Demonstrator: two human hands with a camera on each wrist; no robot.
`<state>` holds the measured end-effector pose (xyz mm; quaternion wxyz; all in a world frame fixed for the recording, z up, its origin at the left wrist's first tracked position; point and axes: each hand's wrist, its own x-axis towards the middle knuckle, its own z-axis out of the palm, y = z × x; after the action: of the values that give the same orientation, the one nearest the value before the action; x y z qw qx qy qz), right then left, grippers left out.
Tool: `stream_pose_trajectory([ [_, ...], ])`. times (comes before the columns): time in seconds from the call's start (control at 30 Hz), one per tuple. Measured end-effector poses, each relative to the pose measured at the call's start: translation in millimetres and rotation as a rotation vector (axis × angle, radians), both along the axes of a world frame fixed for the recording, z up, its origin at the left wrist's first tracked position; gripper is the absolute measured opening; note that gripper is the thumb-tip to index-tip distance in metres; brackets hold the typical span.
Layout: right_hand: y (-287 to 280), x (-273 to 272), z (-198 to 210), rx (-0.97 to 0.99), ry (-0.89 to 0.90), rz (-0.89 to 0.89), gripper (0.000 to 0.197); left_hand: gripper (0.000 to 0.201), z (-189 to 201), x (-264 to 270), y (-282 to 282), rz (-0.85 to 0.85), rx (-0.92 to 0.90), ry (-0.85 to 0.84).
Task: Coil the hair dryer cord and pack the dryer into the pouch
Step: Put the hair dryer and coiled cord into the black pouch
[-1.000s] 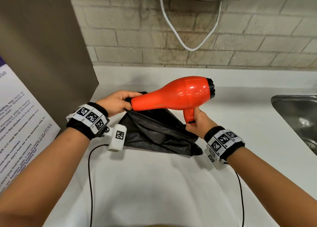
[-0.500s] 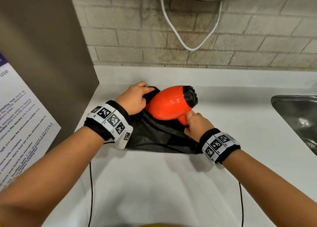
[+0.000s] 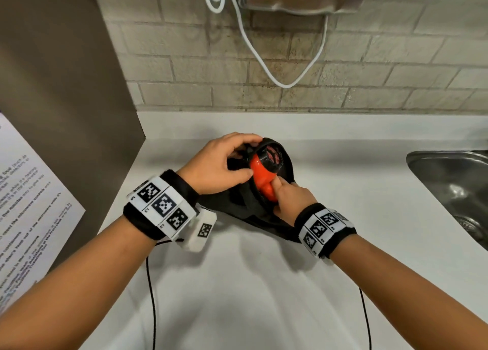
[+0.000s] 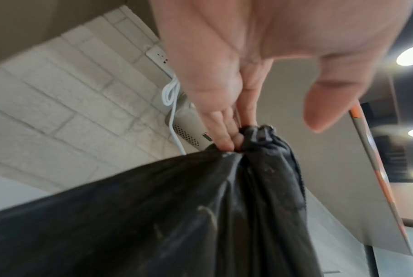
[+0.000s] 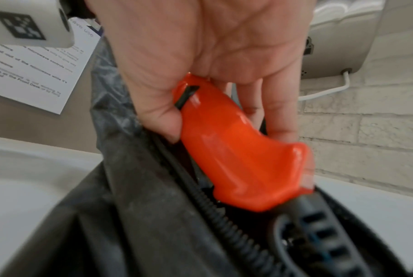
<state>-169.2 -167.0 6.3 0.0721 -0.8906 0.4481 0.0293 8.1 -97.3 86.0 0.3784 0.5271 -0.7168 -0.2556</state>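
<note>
Fingers point(image 5: 158, 120) hold dryer point(image 3: 264, 170) seemingly partway inside pouch point(image 3: 237, 204).

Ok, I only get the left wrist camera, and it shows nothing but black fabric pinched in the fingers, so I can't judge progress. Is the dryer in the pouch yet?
Observer: Partly. In the head view the orange plastic hair dryer has its body inside the black fabric pouch, and its black grilled end pokes out of the mouth.
Operator: What is holding it?
Observer: The right hand grips the orange handle, thumb on one side and fingers on the other.
Operator: And the cord?
Observer: The right wrist view shows a black coiled cord in the pouch mouth beside the handle.
</note>
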Motion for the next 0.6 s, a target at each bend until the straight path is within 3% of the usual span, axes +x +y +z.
stream_pose_trajectory([
  [0.1, -2.2, -0.2, 3.1, -0.011, -0.020, -0.007, 0.065, 0.062, -5.3, 9.7, -3.2, -0.047, 0.007, -0.049],
  [0.2, 0.6, 5.6, 6.0, -0.057, -0.005, 0.050, 0.061, 0.064, -10.0, 10.8, -10.5, 0.050, -0.071, -0.321],
  [0.27, 3.4, 10.6, 5.5, -0.082, -0.006, 0.101, 0.062, 0.077, -12.4, 8.1, -13.2, 0.048, -0.017, -0.394],
  [0.37, 5.5, 12.4, 5.6, -0.101, -0.023, 0.141, 0.062, 0.103, -10.1, 3.1, -14.0, 0.019, 0.061, -0.367],
  [0.5, 0.6, 5.7, 6.3, -0.067, -0.091, 0.125, 0.064, 0.088, -8.3, -0.3, -12.4, 0.088, 0.018, -0.322],
  [0.6, -15.9, -9.0, -0.8, 0.212, -0.228, 0.025, 0.066, 0.082, -6.3, 9.2, -11.6, 0.145, -0.048, -0.247],
])
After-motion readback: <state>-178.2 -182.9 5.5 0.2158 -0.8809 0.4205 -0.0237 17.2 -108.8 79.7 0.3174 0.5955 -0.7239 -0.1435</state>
